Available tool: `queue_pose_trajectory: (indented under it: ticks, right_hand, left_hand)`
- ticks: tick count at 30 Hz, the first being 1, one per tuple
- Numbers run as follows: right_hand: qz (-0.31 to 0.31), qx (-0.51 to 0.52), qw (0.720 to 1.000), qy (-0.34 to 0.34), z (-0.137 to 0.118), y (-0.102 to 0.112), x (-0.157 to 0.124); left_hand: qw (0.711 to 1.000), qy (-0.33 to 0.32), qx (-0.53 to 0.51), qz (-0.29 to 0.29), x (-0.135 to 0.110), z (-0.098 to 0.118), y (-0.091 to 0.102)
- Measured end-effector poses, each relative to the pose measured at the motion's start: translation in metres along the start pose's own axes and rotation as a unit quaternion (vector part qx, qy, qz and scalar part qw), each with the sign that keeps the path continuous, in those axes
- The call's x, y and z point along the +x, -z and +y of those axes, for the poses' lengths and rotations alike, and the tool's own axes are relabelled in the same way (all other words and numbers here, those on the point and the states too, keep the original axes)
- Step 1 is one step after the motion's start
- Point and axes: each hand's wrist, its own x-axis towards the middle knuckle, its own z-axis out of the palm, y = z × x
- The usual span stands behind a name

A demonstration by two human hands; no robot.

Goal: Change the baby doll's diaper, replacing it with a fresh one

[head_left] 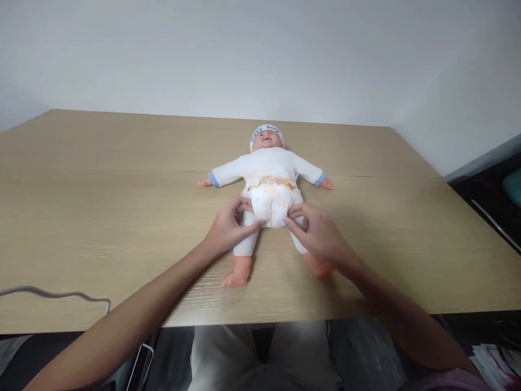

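A baby doll (268,165) lies on its back on the wooden table (122,179), head away from me, arms spread. It wears a white suit with blue cuffs, a white cap and a white diaper (272,202) with a yellow waistband. My left hand (228,228) pinches the diaper's lower left edge at the doll's thigh. My right hand (315,231) pinches the diaper's lower right edge and covers that leg. The fingers of both hands are closed on the diaper.
A grey cable (52,294) runs along the table's near left edge. A plain white wall stands behind the table. Dark furniture (488,190) stands to the right of the table. My lap shows below the front edge.
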Motion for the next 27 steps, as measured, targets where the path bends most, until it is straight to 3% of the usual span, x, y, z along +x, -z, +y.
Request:
queue_pose_trajectory:
  ticks: [7, 18, 27]
  right_hand:
    - [0.011, 0.038, 0.998, -0.046, -0.001, 0.002, -0.001]
    - [-0.006, -0.039, 0.995, 0.087, 0.007, -0.011, 0.002]
    - [0.011, 0.107, 0.994, -0.029, 0.012, -0.016, 0.005]
  left_hand:
    - [0.999, 0.011, 0.007, -0.041, 0.000, 0.004, 0.003]
    - [0.997, 0.043, -0.036, -0.059, 0.002, 0.009, 0.004]
    - [0.989, 0.090, -0.101, -0.061, 0.002, 0.011, 0.007]
